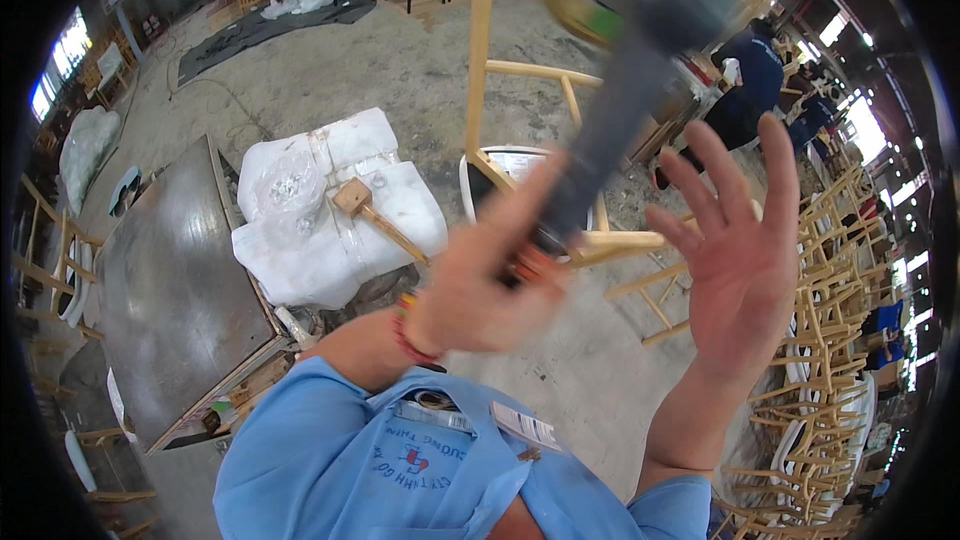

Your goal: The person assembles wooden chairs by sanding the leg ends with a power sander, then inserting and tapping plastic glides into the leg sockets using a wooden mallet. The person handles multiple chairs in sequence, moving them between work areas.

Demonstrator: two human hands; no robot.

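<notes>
Left hand raises a blurred grey mallet; right hand open beside it.
Left fingers wrap the mallet's handle, head up above the wooden chair frame. Right fingers are spread wide, holding nothing. A wooden mallet lies on white wrapped bundles at the dark bench's far corner.

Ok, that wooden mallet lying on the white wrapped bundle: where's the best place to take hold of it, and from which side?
Grip the wooden mallet by its handle, about midway, coming from above. It lies flat on the white wrapped bundle with the block head toward the upper left and the slim handle running out to the lower right. The handle's free end near the bundle's edge looks like the clearest approach.
</notes>
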